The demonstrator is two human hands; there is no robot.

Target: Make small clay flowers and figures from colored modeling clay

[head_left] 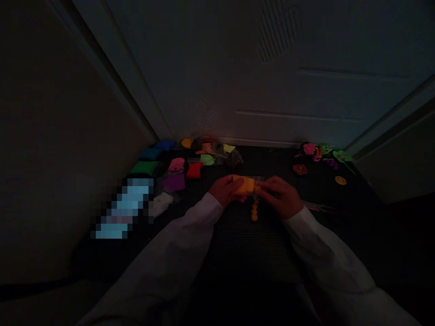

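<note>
In this dim scene my left hand (224,190) is closed round an orange clay block (244,185) that sits in a clear packet. My right hand (282,195) pinches the packet's right end, fingers pressed together. Both hands hover low over a dark mat (244,244). Just below them on the mat lies a small orange clay figure (254,211) made of stacked lumps. White sleeves cover both my forearms.
Several coloured clay packets lie at the back left: blue (165,145), green (145,167), pink (176,164), red (194,170), purple (173,182). Small clay flowers (319,153) and a red piece (300,169) sit at the back right. A white door (272,81) closes the far side.
</note>
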